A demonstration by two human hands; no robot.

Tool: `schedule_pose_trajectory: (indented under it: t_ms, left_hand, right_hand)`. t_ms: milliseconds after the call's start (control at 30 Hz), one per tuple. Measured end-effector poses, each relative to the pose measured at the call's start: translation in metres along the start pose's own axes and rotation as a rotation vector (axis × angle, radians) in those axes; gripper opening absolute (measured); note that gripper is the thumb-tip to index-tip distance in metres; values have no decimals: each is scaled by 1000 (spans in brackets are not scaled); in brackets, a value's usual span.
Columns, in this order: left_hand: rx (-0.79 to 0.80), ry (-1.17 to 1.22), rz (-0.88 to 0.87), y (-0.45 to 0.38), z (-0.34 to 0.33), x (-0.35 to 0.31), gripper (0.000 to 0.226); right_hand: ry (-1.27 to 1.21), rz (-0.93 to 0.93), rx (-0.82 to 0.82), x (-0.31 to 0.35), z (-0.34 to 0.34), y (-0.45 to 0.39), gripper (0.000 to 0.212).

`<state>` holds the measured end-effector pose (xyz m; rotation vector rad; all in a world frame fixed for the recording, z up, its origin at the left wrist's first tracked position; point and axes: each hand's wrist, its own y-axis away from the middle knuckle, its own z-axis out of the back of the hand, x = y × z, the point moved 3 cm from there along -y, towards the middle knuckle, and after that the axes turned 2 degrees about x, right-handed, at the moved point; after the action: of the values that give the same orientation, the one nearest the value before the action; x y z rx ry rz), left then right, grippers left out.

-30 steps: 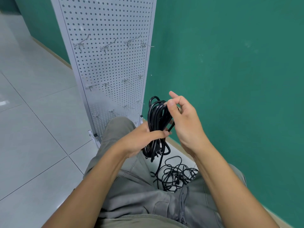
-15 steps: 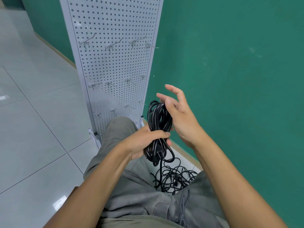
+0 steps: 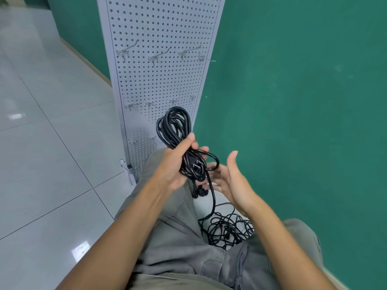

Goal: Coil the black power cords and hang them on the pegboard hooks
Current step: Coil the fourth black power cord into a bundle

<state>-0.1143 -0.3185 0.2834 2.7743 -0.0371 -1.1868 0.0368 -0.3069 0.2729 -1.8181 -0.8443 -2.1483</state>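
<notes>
Nearest, tangled loose cords point(image 3: 227, 230) on the floor point(image 3: 52, 164) between the knees. Above, left hand point(image 3: 178, 164) gripping the coiled cord point(image 3: 176, 130) at its waist (loops rising upward); right hand point(image 3: 232, 176) spread, just beside, tail hanging between. Beyond, pegboard point(image 3: 159, 80) with bare hooks point(image 3: 156, 57).

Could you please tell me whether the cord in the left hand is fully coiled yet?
Not fully: the left hand grips the looped cord, but one strand trails down to the floor.

Bright even light; glare patches on floor tiles point(image 3: 41, 143); wide-angle bending at edges; slight blur
</notes>
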Motion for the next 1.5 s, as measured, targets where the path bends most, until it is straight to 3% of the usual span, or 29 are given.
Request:
schedule_pose_trajectory:
  t_ms: [100, 267, 500, 567, 733, 900, 1067, 1133, 1333, 1433, 1500]
  left_hand:
    - [-109, 78, -92, -3, 9, -15, 32]
    - [-332, 136, -217, -1, 22, -34, 33]
    - [-478, -97, -269, 0, 27, -30, 34]
    - [-492, -230, -296, -1, 28, -27, 34]
    - [-321, -513, -301, -3, 22, -18, 31]
    - [-50, -627, -312, 4, -6, -6, 37]
    - [111, -652, -167, 3, -14, 16, 87]
    - [212, -655, -142, 6, -18, 21, 98]
    - [443, -442, 50, 14, -23, 21, 63]
    - [470, -371, 153, 17, -22, 18, 32]
    - [476, -296, 178, 19, -22, 18, 22]
  right_hand:
    - [111, -41, 24, -17, 1, 5, 99]
    - [190, -5, 25, -24, 11, 21, 65]
    - [555, 185, -18, 11, 14, 35, 13]
    - [639, 238, 5, 26, 7, 39, 18]
    - [751, 367, 59, 62, -7, 50, 30]
    - [679, 414, -38, 82, 3, 42, 30]
    - [581, 416, -197, 92, 19, 37, 39]
    - [579, 409, -256, 89, 23, 37, 48]
    - [545, 389, -350, 77, 25, 38, 61]
    - [461, 346, -358, 66, 27, 34, 63]
    - [326, 341, -300, 57, 27, 28, 55]
